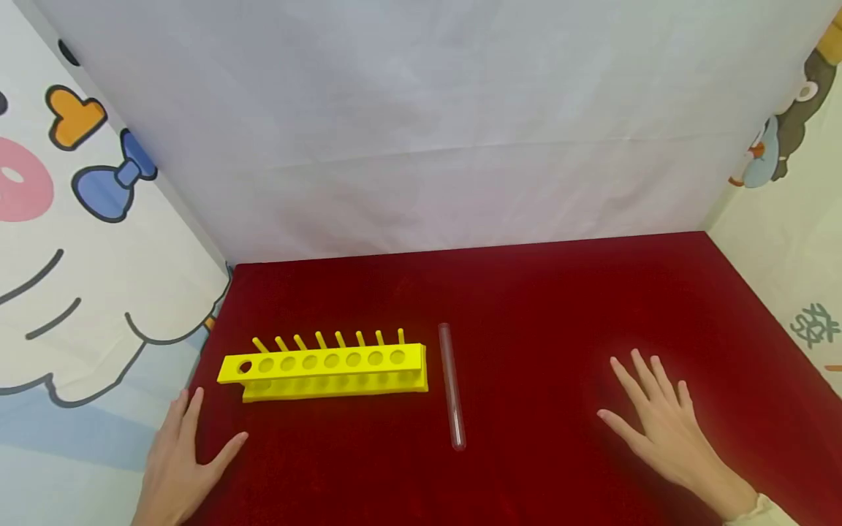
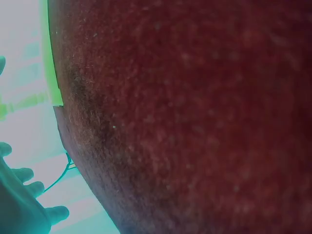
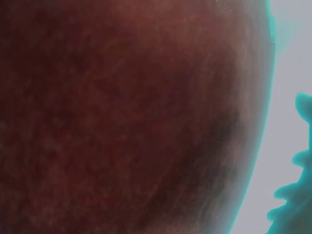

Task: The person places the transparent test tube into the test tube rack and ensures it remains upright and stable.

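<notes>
A yellow test tube rack (image 1: 322, 365) stands left of centre on a dark red cloth, with a row of round holes along its top and several pegs behind. Right of it lies a clear glass test tube (image 1: 452, 387), its length pointing away from me. My left hand (image 1: 180, 460) is at the table's left edge, near the rack's front left corner, thumb spread and nothing held. Over on the right, my right hand (image 1: 664, 431) has its fingers spread and holds nothing. In the left wrist view, fingers (image 2: 22, 200) show at the lower left; in the right wrist view, the hand (image 3: 297, 195) is cut off.
The dark red cloth (image 1: 546, 314) covers the table. A white curtain (image 1: 427, 131) hangs behind it. Printed panels with cartoon figures flank the table, one on the left (image 1: 99, 277) and one on the right (image 1: 789, 241).
</notes>
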